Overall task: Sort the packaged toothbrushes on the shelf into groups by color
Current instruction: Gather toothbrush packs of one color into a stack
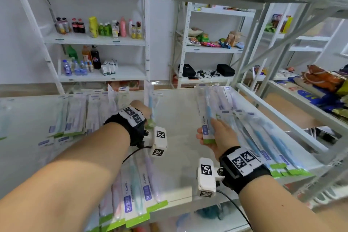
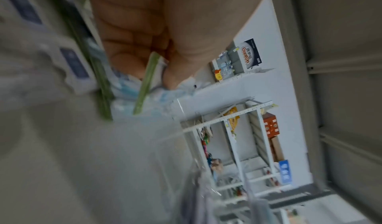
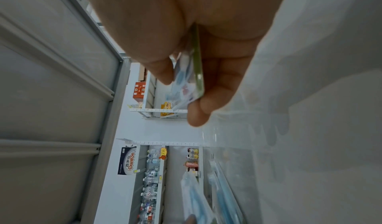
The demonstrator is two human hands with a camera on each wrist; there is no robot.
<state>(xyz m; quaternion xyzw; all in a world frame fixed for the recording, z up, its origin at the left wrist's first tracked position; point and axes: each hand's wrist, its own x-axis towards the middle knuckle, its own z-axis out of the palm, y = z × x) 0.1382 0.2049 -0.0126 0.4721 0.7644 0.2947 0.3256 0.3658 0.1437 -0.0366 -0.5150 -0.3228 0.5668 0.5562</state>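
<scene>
Both hands are busy: left hand (image 1: pixel 140 108) pinches 1 blue toothbrush pack (image 1: pixel 151 108) above the shelf (image 1: pixel 177 118); right hand (image 1: pixel 219 135) grips another blue pack (image 1: pixel 206 117), beside the blue pile (image 1: pixel 263 137) at right.

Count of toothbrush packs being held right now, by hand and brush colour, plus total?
Left hand: 1, the left-held pack, blue brush
Right hand: 1, the right-held pack, blue brush
Other colours held: 0
Total held: 2
</scene>
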